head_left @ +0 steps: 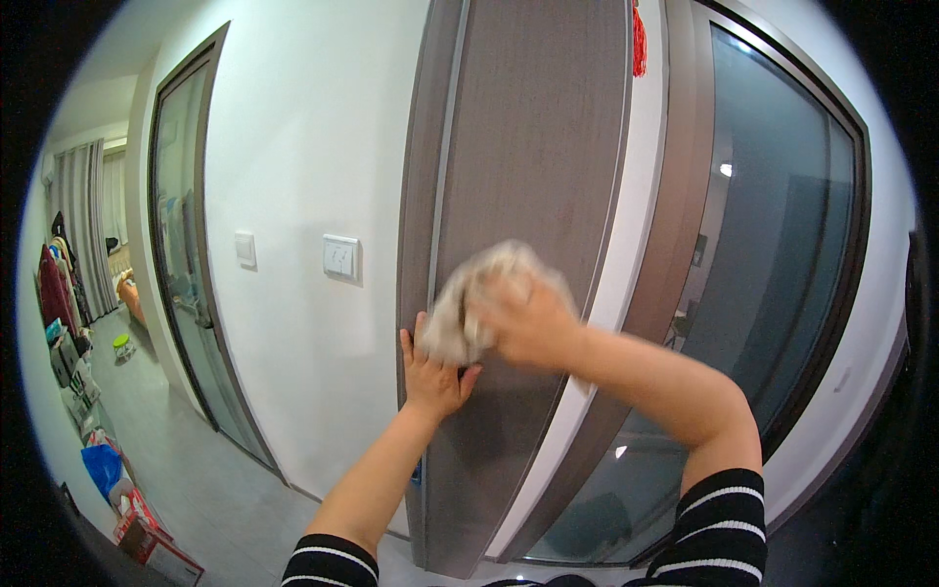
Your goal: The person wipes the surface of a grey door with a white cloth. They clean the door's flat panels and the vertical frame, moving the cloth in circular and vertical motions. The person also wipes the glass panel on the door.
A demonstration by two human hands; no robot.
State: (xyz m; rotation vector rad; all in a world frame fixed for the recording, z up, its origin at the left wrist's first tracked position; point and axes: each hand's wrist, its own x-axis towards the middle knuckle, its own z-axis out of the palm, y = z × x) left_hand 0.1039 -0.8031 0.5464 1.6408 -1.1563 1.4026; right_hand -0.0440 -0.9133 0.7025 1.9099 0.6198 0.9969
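Observation:
A brown wood-grain door (538,127) stands upright in front of me. Against its surface my right hand (523,318) grips a crumpled beige cloth (460,318), and both are smeared by motion. My left hand (435,377) lies flat on the door's left edge, fingers spread upward and holding nothing. The cloth overlaps the tips of some left fingers, so part of that hand is hidden.
Left of the door, a white wall carries a socket plate (341,256) and a switch (245,249). Glass doors (782,225) stand at right and a framed glass door (181,215) at left. Bags and boxes (147,538) line the far-left floor. A red tassel (639,44) hangs above.

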